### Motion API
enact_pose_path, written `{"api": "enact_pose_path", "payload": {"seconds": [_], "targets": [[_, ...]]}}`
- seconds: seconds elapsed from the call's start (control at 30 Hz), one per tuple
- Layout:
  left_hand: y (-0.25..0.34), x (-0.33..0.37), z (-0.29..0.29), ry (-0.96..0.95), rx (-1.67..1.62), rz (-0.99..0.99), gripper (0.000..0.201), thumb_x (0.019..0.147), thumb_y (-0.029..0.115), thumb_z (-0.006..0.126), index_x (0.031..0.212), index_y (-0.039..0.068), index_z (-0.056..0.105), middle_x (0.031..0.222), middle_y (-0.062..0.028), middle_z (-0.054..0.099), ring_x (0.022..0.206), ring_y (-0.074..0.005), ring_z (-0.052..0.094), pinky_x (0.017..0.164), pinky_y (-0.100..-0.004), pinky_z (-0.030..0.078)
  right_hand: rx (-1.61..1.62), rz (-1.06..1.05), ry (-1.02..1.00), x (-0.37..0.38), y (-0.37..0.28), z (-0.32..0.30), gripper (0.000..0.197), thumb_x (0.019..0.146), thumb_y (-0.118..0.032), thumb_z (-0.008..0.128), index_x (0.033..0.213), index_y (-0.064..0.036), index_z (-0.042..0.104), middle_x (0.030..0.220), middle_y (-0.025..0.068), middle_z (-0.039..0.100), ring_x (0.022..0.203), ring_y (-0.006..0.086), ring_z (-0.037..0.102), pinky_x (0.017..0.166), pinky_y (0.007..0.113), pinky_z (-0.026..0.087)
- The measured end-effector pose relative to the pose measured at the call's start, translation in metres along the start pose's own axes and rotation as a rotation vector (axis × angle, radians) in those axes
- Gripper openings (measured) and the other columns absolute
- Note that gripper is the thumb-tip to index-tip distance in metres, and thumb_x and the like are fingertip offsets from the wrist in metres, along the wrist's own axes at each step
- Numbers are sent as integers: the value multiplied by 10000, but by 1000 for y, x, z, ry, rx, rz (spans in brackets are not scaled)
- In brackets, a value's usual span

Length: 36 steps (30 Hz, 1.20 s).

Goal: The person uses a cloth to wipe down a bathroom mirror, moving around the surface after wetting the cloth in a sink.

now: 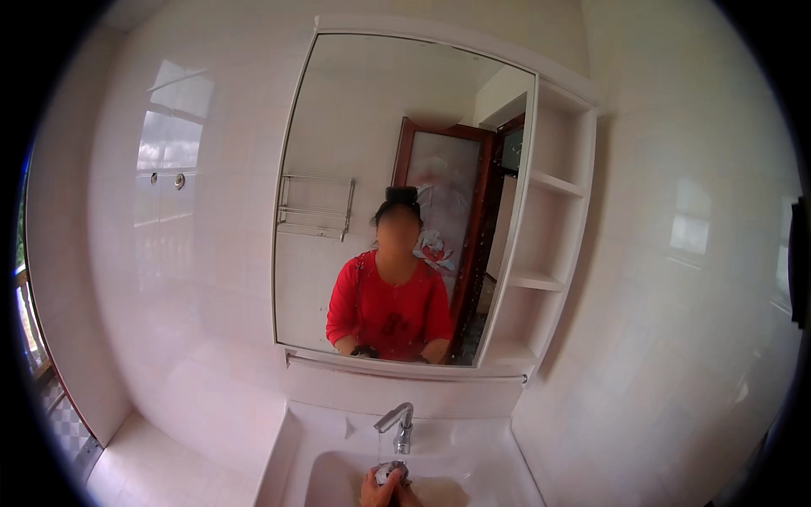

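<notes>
Low in the head view, my two hands are close together over the white washbasin (283,456). Between them is a small, rounded white-and-grey thing with dark patches (391,470); its kind is too small to make out. My left hand (373,490) is closed around its left side. Pressed against its right and lower side is my right hand (406,494), partly hidden behind the left one. Just above stands a chrome tap (403,429), its spout leaning left. A thin stream of water (379,445) falls from it beside the held thing.
A large mirror cabinet (355,144) hangs above the basin, with open shelves (553,182) on its right. Below it runs a metal towel bar (405,373). Two hooks (179,181) sit on the left tiled wall. A ledge (160,465) lies left of the basin.
</notes>
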<state>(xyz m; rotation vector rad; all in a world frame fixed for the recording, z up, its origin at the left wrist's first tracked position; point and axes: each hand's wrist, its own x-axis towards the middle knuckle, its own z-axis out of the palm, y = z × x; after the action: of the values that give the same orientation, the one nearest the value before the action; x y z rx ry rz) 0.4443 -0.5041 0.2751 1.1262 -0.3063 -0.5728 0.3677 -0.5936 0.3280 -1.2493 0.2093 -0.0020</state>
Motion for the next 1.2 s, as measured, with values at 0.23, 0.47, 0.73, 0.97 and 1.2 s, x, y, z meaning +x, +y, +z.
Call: {"api": "enact_pose_path", "payload": {"seconds": [0.23, 0.47, 0.73, 0.97, 1.2], "targets": [[-47, 22, -12, 325, 361, 154, 543, 860, 423, 493, 1217, 17, 442, 1220, -236, 456, 1056, -376, 477, 916, -385, 373, -275, -126, 14, 0, -1, 16, 567, 899, -416, 422, 1284, -19, 297, 1176, 166, 492, 1081, 264, 471, 903, 372, 382], [15, -23, 4, 30, 1527, 274, 678, 814, 401, 557, 1319, 39, 287, 1071, -259, 531, 886, -362, 552, 755, -436, 462, -544, -209, 72, -1, 18, 18, 517, 917, -435, 354, 1232, -26, 379, 1138, 187, 511, 1033, 310, 498, 872, 409, 401], [114, -21, 1, -324, 1043, 19, 577, 816, 449, 537, 1231, 61, 438, 1137, -143, 557, 1027, -241, 561, 835, -321, 470, -600, -91, 323, -22, 2, -42, 536, 929, -474, 290, 1170, -34, 477, 1036, 170, 554, 949, 311, 534, 800, 414, 422], [313, 2, -74, 604, 1071, 1010, 645, 691, 51, 662, 1259, 64, 355, 1224, -154, 403, 1132, -319, 401, 920, -400, 387, -200, -474, 730, -75, -155, -86, 395, 894, -303, 508, 1109, 28, 509, 1004, 86, 577, 899, 176, 542, 747, 313, 452], [391, 66, -94, 439, 1107, 876, 758, 785, 296, 628, 1340, 6, 200, 1205, -255, 441, 1120, -392, 439, 915, -416, 388, -820, -1018, 893, -79, -399, -33, 437, 860, -366, 560, 944, 61, 526, 782, 114, 601, 782, 203, 592, 696, 300, 452]]}}
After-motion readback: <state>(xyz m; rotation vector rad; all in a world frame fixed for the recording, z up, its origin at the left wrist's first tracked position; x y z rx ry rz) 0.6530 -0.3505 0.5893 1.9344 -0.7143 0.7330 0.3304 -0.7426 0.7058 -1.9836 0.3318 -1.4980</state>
